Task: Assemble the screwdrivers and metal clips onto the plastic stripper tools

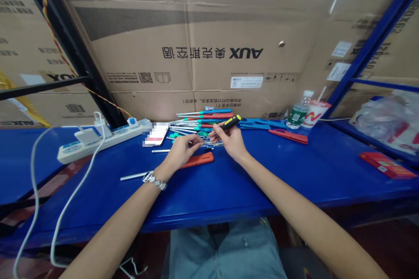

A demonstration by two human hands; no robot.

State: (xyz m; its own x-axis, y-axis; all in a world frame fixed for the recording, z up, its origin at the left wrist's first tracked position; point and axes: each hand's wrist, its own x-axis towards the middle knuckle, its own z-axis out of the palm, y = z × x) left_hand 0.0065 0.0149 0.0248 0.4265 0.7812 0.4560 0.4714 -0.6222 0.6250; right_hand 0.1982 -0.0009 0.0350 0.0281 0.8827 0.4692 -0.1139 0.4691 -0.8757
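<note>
My right hand [229, 138] is wrapped round a black and yellow screwdriver [231, 122], its handle pointing up to the right. My left hand [183, 149] is just to its left, thumb and fingertips pressed together; what they hold, if anything, is too small to tell. Small metal and green parts lie between and behind the hands. Beneath my left hand, an orange handle [199, 160] lies on the blue table [242, 192], with a long metal piece [135, 176] to the left. Behind my hands is a pile of blue and red handled tools [216, 116] with metal rods.
A phone [157, 134] and a white power strip [101, 139] with cables are at the left. Blue handles [258, 124], a red handle [288, 136], a bottle [297, 111] and a cup [315, 114] stand or lie at the right, beside a red box [388, 165]. Cardboard [209, 22] rises behind.
</note>
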